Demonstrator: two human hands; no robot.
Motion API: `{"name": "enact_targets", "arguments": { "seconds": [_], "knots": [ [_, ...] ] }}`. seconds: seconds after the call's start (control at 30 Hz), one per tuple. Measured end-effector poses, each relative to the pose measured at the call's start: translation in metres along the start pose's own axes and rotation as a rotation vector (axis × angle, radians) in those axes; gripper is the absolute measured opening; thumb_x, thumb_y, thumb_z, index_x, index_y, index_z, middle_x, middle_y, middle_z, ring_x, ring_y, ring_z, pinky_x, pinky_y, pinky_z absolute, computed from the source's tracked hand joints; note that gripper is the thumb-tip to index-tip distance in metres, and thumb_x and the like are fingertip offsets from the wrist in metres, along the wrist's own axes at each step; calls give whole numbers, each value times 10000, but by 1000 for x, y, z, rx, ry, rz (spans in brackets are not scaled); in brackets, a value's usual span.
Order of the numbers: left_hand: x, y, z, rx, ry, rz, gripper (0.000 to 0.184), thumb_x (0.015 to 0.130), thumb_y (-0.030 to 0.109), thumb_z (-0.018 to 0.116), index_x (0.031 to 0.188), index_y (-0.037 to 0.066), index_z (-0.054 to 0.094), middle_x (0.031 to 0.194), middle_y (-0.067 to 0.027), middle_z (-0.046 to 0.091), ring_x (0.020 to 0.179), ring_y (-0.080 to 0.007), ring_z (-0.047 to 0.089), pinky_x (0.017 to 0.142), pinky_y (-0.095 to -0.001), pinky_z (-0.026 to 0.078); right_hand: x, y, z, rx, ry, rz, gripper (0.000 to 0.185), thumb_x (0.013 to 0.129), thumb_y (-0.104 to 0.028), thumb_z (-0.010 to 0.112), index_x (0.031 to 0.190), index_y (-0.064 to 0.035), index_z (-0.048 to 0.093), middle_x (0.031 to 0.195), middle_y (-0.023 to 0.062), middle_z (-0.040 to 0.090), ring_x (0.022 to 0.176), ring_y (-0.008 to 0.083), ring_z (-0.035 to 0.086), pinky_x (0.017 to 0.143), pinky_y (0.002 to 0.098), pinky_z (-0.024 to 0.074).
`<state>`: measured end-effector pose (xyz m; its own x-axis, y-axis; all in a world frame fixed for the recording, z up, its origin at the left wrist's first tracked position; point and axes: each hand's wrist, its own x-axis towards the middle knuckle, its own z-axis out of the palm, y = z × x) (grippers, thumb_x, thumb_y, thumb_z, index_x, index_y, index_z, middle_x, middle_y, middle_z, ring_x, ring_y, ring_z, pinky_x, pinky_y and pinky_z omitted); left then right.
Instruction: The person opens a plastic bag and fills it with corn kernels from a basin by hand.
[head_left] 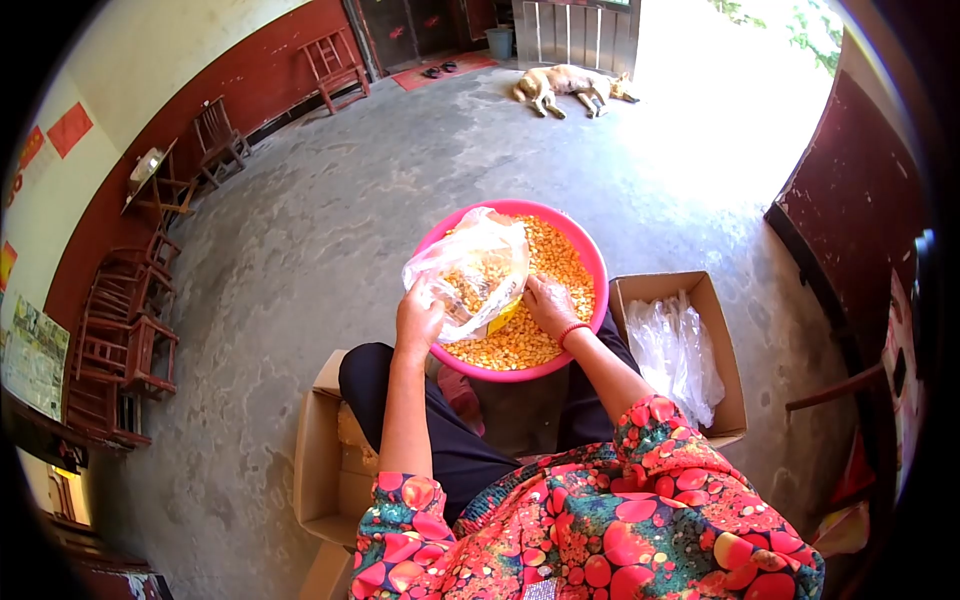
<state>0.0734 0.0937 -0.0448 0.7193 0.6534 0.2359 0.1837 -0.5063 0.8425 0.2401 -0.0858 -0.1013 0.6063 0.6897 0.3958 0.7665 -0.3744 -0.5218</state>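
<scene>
A pink basin (598, 262) full of yellow corn kernels (560, 262) sits in front of me, between my knees. My left hand (420, 318) is closed on the rim of a clear plastic bag (497, 237), which lies open over the basin's left half. Kernels show through the bag's thin film. My right hand (549, 304), with a red band at the wrist, is down at the kernels by the bag's right edge. Its fingers are curled, and what they hold is hidden. A bright yellow piece (503, 317) shows between the bag and that hand; its kind is unclear.
At my right stands a cardboard box (737, 385) holding clear plastic bags (675, 350). Another open cardboard box (315, 455) is by my left leg. Wooden chairs (150, 350) line the left wall. A dog (570, 88) lies near the bright doorway.
</scene>
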Motion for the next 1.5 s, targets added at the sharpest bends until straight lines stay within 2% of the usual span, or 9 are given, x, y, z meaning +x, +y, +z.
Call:
{"name": "enact_targets", "arguments": {
  "seconds": [0.4, 0.5, 0.67, 0.7, 0.8, 1.03, 1.2, 1.43, 1.5],
  "knots": [
    [-4, 14, -5, 34, -6, -13, 496, 740, 57, 510, 1211, -94, 475, 1169, -244, 560, 1104, -266, 547, 941, -314, 402, 1, -3, -3, 67, -44, 145, 200, 870, -221, 483, 878, -36, 556, 781, 206, 611, 772, 389, 587, 684, 470, 454],
    [-5, 17, -6, 53, 4, -19, 496, 741, 55, 511, 1213, -92, 474, 1167, -243, 562, 1102, -266, 548, 937, -310, 403, 3, 7, 3, 185, 87, 145, 179, 868, -207, 504, 875, -38, 564, 733, 207, 598, 702, 356, 602, 638, 435, 460],
    [-5, 17, -5, 48, -16, -34, 497, 739, 50, 513, 1216, -83, 476, 1164, -241, 565, 1097, -262, 552, 930, -305, 406, 9, 26, 11, 628, 281, 328, 168, 869, -164, 508, 802, -22, 569, 631, 59, 560, 554, 166, 542, 525, 273, 410],
    [-5, 17, -4, 52, -19, -37, 497, 738, 49, 514, 1216, -80, 478, 1161, -240, 567, 1092, -259, 555, 926, -304, 408, 11, 18, 0, 901, 210, 513, 141, 865, -146, 500, 801, -35, 559, 604, 3, 503, 487, 123, 475, 459, 252, 368],
    [-4, 12, -3, 77, -15, -20, 497, 735, 47, 517, 1216, -75, 481, 1150, -234, 575, 1076, -255, 564, 915, -303, 416, 9, 14, -14, 1384, 210, 713, 107, 867, -146, 496, 880, -60, 559, 591, -17, 424, 437, 51, 344, 397, 215, 295],
    [-3, 4, 0, 88, -15, 4, 494, 733, 41, 522, 1212, -74, 485, 1120, -222, 594, 1035, -248, 583, 878, -306, 439, 22, 4, -15, 1704, 155, 848, 119, 847, -194, 485, 843, -79, 514, 584, -2, 432, 404, 75, 325, 371, 229, 266],
    [-3, 1, 1, 84, -9, -3, 489, 749, 59, 559, 1212, -76, 483, 1128, -222, 590, 1025, -236, 586, 869, -302, 444, 26, -10, -18, 1711, 170, 816, 135, 875, -207, 462, 795, -99, 475, 570, -19, 411, 403, 75, 310, 375, 226, 259],
    [-1, -1, 3, 134, 13, 90, 523, 744, 91, 600, 1222, -81, 471, 1121, -213, 594, 1003, -211, 590, 850, -294, 454, 70, -78, -60, 1898, 143, 534, 151, 887, -204, 476, 779, -99, 491, 562, -38, 385, 416, 56, 292, 383, 216, 250],
    [-1, 1, 2, 79, -56, -3, 542, 739, 103, 614, 1227, -79, 467, 1104, -200, 601, 987, -198, 592, 839, -293, 460, 79, -94, -57, 1885, 102, 498, 142, 879, -194, 485, 786, -89, 507, 561, -44, 384, 421, 54, 289, 385, 213, 246]
  ]
}}
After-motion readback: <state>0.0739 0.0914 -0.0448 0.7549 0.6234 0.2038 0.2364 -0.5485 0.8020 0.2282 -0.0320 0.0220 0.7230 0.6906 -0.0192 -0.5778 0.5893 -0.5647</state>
